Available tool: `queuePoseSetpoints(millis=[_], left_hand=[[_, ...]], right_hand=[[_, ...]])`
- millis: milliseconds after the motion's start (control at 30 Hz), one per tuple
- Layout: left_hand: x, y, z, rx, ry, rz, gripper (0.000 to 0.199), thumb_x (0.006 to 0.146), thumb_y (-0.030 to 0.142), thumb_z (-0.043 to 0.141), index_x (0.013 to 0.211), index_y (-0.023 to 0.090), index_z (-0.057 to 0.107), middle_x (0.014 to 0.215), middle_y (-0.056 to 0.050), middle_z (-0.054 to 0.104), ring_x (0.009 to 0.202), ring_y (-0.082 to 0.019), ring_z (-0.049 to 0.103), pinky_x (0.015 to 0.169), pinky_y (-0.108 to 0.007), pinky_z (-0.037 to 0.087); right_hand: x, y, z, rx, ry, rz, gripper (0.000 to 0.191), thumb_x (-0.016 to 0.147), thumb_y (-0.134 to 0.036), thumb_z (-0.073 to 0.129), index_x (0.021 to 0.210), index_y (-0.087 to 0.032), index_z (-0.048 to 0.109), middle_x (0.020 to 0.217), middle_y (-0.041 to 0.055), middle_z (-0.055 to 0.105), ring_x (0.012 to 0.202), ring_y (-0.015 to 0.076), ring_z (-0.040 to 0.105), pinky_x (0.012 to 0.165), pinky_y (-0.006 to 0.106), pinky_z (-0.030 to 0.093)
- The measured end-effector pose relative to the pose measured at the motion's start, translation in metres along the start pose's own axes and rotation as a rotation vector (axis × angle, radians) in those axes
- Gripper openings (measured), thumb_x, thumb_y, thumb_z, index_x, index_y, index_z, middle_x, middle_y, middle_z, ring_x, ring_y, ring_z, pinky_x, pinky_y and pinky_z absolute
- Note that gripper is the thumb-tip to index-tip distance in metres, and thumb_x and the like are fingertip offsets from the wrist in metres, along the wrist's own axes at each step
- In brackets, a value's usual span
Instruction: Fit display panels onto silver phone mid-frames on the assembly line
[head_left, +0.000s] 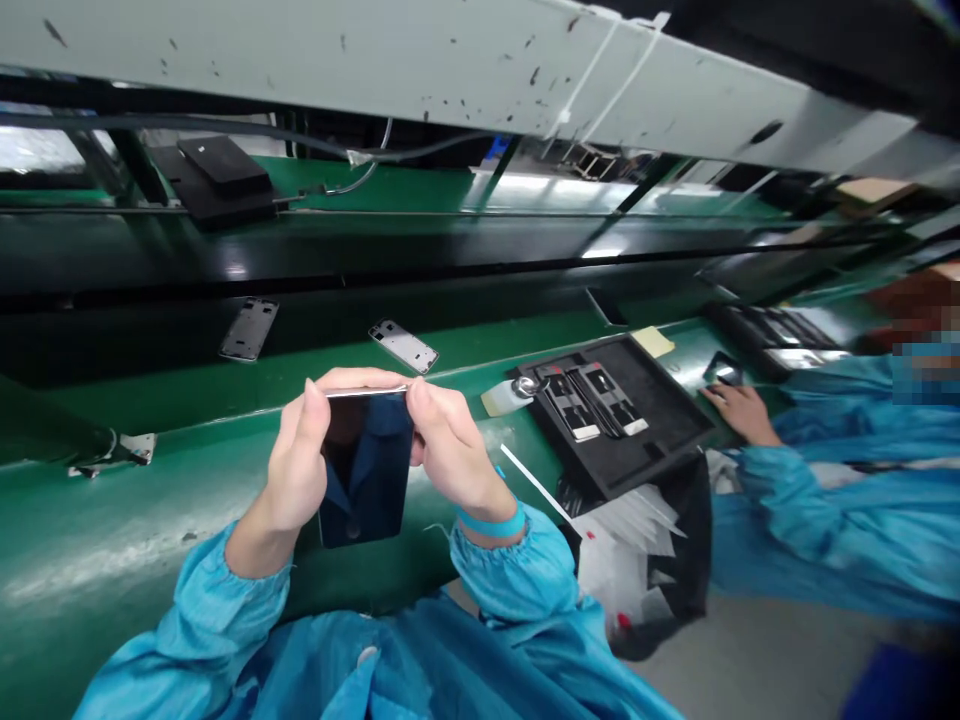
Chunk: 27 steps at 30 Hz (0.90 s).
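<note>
Phone panel [366, 470]: upright over green conveyor bench [150, 520], factory line, grey beam overhead. Left hand [300, 455] pinches its left edge, right hand [450, 450] its right edge. Black fixture tray [660, 425] to right; co-worker's hand [739, 410] far right.

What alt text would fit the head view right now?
Both hands, left hand and right hand, hold a dark glossy phone screen panel upright over a green conveyor belt. Two phone frames lie beyond, a black fixture tray sits right, where a co-worker's hand rests.
</note>
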<state>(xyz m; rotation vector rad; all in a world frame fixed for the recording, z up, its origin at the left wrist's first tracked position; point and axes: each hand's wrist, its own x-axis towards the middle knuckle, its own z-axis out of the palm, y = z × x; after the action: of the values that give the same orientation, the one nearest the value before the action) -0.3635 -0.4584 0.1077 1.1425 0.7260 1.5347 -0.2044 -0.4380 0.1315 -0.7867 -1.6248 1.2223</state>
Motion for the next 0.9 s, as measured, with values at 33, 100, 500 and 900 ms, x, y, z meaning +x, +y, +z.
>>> queuePoseSetpoints(millis=[33, 100, 500, 900], left_hand=[[-0.002, 0.001, 0.000, 0.033, -0.010, 0.026, 0.059, 0.110, 0.067, 0.044, 0.115, 0.021, 0.082, 0.106, -0.009, 0.082, 0.094, -0.026, 0.080, 0.083, -0.037, 0.068], [-0.004, 0.003, 0.000, 0.112, -0.041, 0.090, 0.057, 0.113, 0.062, 0.042, 0.120, 0.023, 0.082, 0.109, -0.008, 0.082, 0.098, -0.026, 0.080, 0.088, -0.037, 0.066], [0.000, 0.017, 0.008, -0.170, 0.049, 0.036, 0.048, 0.111, 0.062, 0.048, 0.114, 0.023, 0.075, 0.094, -0.008, 0.083, 0.073, -0.026, 0.081, 0.068, -0.042, 0.070], [0.027, 0.032, 0.002, -0.313, 0.390, -0.114, 0.048, 0.115, 0.060, 0.032, 0.115, 0.024, 0.063, 0.091, -0.006, 0.078, 0.070, -0.022, 0.079, 0.064, -0.033, 0.067]], right_hand=[[0.000, -0.003, 0.001, 0.015, 0.011, -0.020, 0.068, 0.108, -0.075, 0.047, 0.067, -0.021, 0.056, 0.056, -0.0032, 0.044, 0.052, 0.0123, 0.039, 0.050, 0.028, 0.038], [0.001, -0.008, 0.004, 0.035, 0.008, -0.046, 0.069, 0.105, -0.074, 0.054, 0.060, -0.022, 0.045, 0.054, -0.0041, 0.040, 0.051, 0.0106, 0.035, 0.050, 0.028, 0.031], [-0.027, 0.028, 0.000, 0.070, -0.095, -0.007, 0.068, 0.107, -0.080, 0.040, 0.097, -0.020, 0.070, 0.074, 0.0001, 0.053, 0.065, 0.0160, 0.047, 0.061, 0.029, 0.045], [-0.051, 0.048, 0.003, 0.017, -0.311, -0.025, 0.066, 0.116, -0.057, 0.042, 0.065, -0.021, 0.063, 0.055, 0.0004, 0.063, 0.051, 0.0137, 0.059, 0.056, 0.026, 0.046]])
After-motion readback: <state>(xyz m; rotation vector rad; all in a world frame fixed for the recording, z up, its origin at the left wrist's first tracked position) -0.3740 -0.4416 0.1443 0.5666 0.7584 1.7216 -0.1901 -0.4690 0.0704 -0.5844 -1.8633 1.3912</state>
